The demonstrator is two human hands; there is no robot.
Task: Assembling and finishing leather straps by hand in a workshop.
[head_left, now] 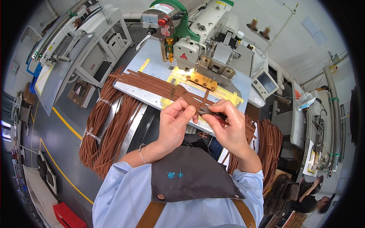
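Note:
In front of my chest, my left hand (175, 121) is closed, thumb and fingers pinching a brown strap (189, 99) near its end. My right hand (230, 123) is closed on a small dark tool (207, 110) with a bit of red by the fingers; its exact kind is mostly hidden. The tool's tip meets the strap beside my left fingertips. Just beyond my hands, several flat brown straps (152, 84) lie across the pale work table (154, 55). Above them stands a sewing machine (197, 34) with a brass-coloured clamp (202, 79) over yellow-taped guides.
Tied bundles of brown straps (99, 125) hang off the table's left side, and more straps (270, 142) hang at the right. A control screen (266, 82) stands right of the machine. Further machines (81, 41) line the left. A person (310, 197) is at the far lower right.

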